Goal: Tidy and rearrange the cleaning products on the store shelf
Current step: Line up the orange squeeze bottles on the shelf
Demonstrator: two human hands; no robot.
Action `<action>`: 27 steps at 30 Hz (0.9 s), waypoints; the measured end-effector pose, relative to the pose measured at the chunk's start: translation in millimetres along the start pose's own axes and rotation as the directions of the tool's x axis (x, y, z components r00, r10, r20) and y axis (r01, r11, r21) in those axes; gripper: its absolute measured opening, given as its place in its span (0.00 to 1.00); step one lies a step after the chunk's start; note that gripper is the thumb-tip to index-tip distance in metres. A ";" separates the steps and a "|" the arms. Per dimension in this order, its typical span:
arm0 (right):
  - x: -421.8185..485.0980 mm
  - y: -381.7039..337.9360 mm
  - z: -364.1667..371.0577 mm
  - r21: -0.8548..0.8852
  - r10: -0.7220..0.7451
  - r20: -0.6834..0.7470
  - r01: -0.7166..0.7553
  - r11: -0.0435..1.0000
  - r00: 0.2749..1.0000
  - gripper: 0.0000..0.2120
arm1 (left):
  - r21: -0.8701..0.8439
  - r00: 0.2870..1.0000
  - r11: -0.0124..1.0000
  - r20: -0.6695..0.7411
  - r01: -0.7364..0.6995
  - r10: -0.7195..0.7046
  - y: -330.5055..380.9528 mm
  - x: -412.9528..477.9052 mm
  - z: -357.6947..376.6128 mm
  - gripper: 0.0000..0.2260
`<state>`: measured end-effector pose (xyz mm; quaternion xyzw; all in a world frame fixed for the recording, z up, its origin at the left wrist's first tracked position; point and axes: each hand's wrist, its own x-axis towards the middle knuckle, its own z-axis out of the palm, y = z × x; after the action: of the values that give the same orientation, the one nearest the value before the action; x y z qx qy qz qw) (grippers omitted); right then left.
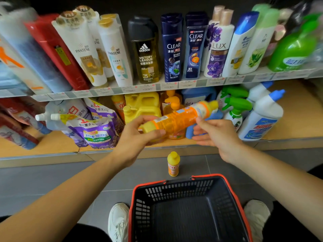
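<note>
Step in hand: re-shelving. L hand [138, 135] grips the cap end of the orange bottle [180, 119], held on its side in front of the lower shelf [288, 119]; R hand [216, 133] is released, fingers straight, thumb at the bottle's mid-body, contact not confirmed. Next move, est.: turn bottle cap-up and stand it by the yellow jugs [141, 103] just beyond L hand w/o knocking neighbours. A 2nd small bottle [173, 164] stands on the floor below both hands, just beyond the basket [174, 189]; likely needs shelving too.
</note>
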<state>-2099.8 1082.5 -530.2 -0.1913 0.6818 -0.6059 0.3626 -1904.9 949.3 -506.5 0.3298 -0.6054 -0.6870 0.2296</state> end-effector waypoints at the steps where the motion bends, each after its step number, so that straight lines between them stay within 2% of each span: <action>1: 0.0 3.1 -2.0 -0.087 -0.087 -0.052 0.082 0.993 0.995 0.09 | 0.106 0.997 0.992 -0.019 -0.072 0.074 5.0 1.3 -3.1 0.22; 2: 0.4 5.1 -4.7 -0.205 -0.225 -0.068 0.207 0.957 0.972 0.05 | 0.226 0.988 0.963 -0.016 -0.148 0.155 9.3 1.9 -5.6 0.23; 3: -0.5 3.7 -5.6 -0.316 -0.338 -0.007 0.319 0.894 0.941 0.03 | 0.325 0.974 0.921 0.011 -0.217 0.226 11.6 1.8 -6.5 0.23; 4: -1.6 3.5 -4.9 -0.404 -0.390 0.110 0.400 0.823 0.914 0.12 | 0.385 0.961 0.883 0.050 -0.269 0.271 12.3 1.0 -5.3 0.23; 6: -5.0 8.1 0.3 -0.421 -0.312 0.379 0.462 0.781 0.871 0.30 | 0.406 0.943 0.852 0.126 -0.331 0.307 10.9 -2.4 2.9 0.24; 7: -7.3 11.3 3.9 -0.402 -0.255 0.462 0.457 0.793 0.849 0.34 | 0.384 0.938 0.856 0.155 -0.347 0.311 8.8 -4.3 8.0 0.24; 8: -8.5 14.8 7.8 -0.368 -0.229 0.508 0.450 0.814 0.830 0.34 | 0.348 0.936 0.869 0.175 -0.350 0.307 7.0 -6.1 13.1 0.24; 11: -8.9 16.1 8.9 -0.256 -0.274 0.495 0.440 0.861 0.825 0.28 | 0.227 0.949 0.928 0.181 -0.297 0.259 8.7 -9.1 21.6 0.22; 15: -6.9 12.1 7.9 -0.207 -0.290 0.489 0.433 0.877 0.822 0.30 | 0.172 0.961 0.955 0.177 -0.244 0.213 14.9 -9.6 22.6 0.18; 22: -7.4 9.9 10.2 -0.228 -0.287 0.482 0.435 0.871 0.828 0.32 | 0.124 0.971 0.969 0.137 -0.213 0.195 19.1 -7.0 17.4 0.12; 27: -8.0 7.2 12.3 -0.149 -0.301 0.477 0.413 0.898 0.826 0.31 | 0.022 0.973 0.984 0.159 -0.174 0.169 16.7 -4.1 9.8 0.13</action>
<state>-2084.3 1081.0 -535.1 -0.4922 0.6027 -0.5144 0.3604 -1910.8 956.2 -488.9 0.2255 -0.6599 -0.6775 0.2340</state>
